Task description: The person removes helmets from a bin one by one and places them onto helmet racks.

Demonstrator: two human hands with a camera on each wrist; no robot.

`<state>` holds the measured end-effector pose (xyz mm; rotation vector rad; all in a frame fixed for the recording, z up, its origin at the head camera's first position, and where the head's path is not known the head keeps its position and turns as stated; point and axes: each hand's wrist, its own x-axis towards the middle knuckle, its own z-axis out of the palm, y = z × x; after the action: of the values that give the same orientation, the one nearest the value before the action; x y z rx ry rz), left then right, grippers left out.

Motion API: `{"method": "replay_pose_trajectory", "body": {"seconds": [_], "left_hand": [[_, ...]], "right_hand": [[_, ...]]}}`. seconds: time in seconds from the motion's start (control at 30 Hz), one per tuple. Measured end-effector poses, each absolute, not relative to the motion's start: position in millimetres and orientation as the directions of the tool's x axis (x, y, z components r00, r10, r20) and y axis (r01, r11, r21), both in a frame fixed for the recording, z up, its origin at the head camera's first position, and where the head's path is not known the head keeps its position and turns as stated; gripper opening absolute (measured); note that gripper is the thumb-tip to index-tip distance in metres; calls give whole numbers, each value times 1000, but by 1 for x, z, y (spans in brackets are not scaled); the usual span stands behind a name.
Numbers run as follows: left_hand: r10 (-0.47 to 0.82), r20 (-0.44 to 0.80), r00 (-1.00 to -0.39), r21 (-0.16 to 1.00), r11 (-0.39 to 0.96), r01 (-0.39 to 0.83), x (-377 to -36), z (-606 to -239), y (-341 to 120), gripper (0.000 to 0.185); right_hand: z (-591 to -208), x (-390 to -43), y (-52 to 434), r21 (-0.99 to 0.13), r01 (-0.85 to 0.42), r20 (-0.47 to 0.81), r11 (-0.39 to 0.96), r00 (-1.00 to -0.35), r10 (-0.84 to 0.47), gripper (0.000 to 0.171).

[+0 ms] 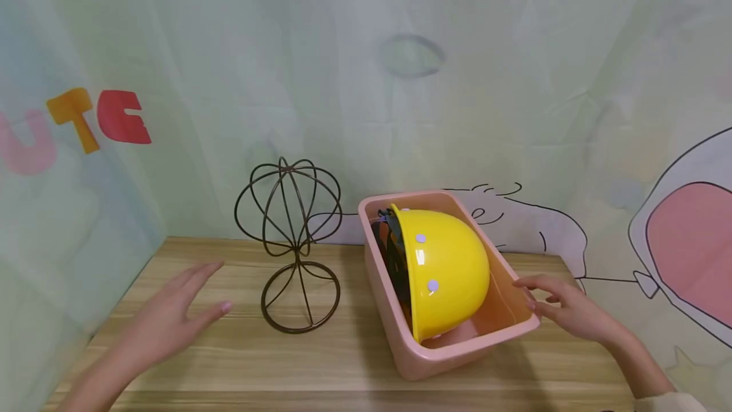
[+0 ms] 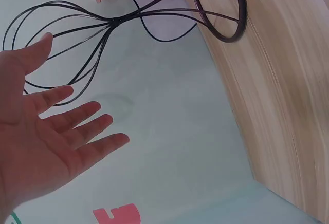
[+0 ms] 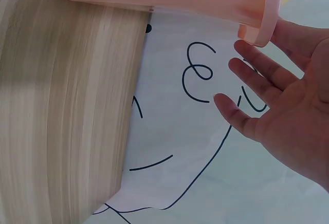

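A yellow hard hat (image 1: pixel 448 272) lies on its side in a pink bin (image 1: pixel 394 342), its dark inner straps facing left. My right hand (image 1: pixel 572 313) is at the bin's right rim, fingertips overlapping it. In the right wrist view, the fingers of that right hand (image 3: pixel 277 85) are spread and loosely straight, with part of the hand hidden behind the rim. To the bin's left stands a dark wire hat stand (image 1: pixel 297 253) with a round cage top and ring base. My left hand (image 1: pixel 160 323) is held left of the stand, fingers extended, nothing in it.
Bin and stand are on a wood-grain table (image 1: pixel 240 367). Behind and beside it hangs a pale green printed curtain (image 1: pixel 229 81) with coloured letters and cartoon drawings. The stand's cage rises well above the table, close to the bin's left side.
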<state>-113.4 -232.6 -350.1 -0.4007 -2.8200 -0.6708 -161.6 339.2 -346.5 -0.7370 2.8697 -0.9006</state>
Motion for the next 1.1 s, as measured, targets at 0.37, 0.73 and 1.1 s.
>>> {"method": "replay_pose_trajectory", "body": {"seconds": [0.37, 0.73, 1.1], "left_hand": [[251, 276, -928, 473, 805, 358, -112, -353, -209, 60], [279, 258, -925, 608, 697, 380, -115, -351, -186, 59], [317, 265, -911, 655, 634, 411, -122, -354, -163, 57]], "right_hand": [[-346, -164, 343, -582, -388, 50, 714, -894, -445, 34], [-347, -163, 343, -583, -380, 42, 718, -897, -440, 34], [-350, -165, 344, -586, -403, 72, 702, -890, -451, 34]]}}
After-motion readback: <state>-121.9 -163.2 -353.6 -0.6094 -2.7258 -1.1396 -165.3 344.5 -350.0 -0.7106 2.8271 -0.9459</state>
